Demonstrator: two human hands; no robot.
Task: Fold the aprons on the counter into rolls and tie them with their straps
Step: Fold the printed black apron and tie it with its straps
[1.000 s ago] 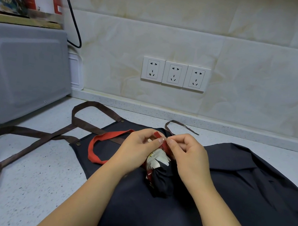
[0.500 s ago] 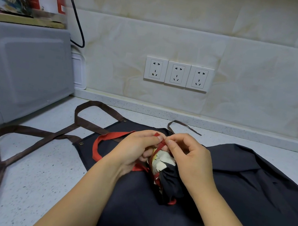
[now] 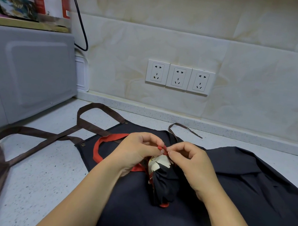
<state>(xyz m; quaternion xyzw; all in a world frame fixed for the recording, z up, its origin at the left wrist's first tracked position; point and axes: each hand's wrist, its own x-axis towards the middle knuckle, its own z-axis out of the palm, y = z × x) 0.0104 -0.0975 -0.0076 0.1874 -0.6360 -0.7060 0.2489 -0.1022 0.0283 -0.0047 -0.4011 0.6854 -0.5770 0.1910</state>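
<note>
A small rolled apron [image 3: 164,186], black with a white and red print, lies on top of a flat dark navy apron [image 3: 238,194] spread over the counter. Its red strap [image 3: 101,144] loops out to the left. My left hand [image 3: 134,153] and my right hand [image 3: 192,164] meet just above the roll's far end, and both pinch the red strap between fingertips. The flat apron's brown straps [image 3: 31,134] trail across the counter to the left.
A grey microwave [image 3: 20,74] stands at the left, with boxes on a board on top. A black cable [image 3: 80,21] hangs behind it. Three wall sockets [image 3: 178,77] sit on the tiled backsplash. The speckled white counter [image 3: 37,183] shows at the front left.
Both hands stayed at the roll's top, working the red strap. The roll has shifted a little and its red strap now shows at the roll's near end as well.
</note>
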